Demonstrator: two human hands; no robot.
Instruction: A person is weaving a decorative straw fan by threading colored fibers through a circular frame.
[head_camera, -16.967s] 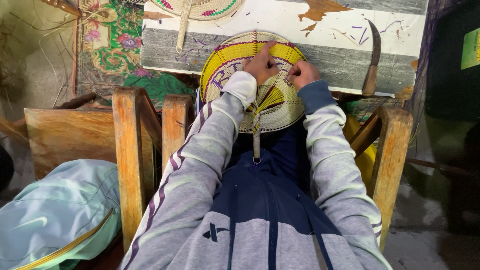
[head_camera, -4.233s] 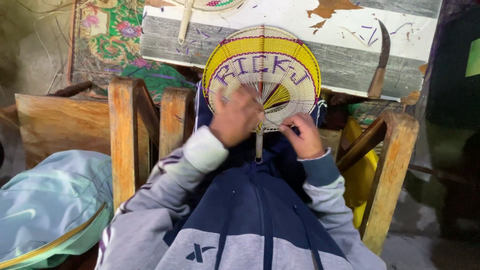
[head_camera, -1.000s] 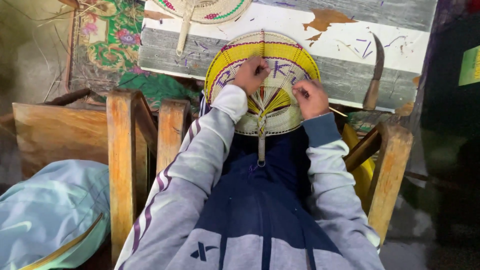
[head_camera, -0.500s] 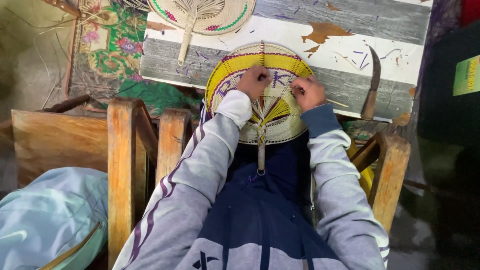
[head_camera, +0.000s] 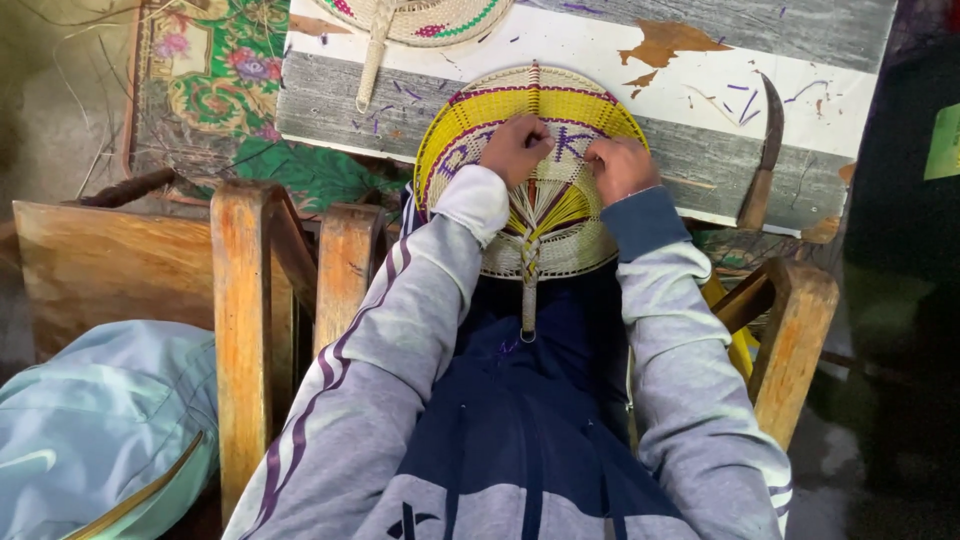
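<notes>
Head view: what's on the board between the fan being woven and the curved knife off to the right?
In the head view, only bare painted board separates the woven fan from the curved knife, apart from tiny purple strand scraps scattered above.

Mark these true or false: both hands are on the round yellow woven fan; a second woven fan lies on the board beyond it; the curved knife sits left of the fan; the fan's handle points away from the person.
1. Both the left hand and the right hand rest on the round yellow woven fan. True.
2. A second woven fan lies on the painted wooden board beyond it. True.
3. The curved knife sits left of the fan. False: right.
4. The fan's handle points away from the person. False: it points toward their lap.
</notes>
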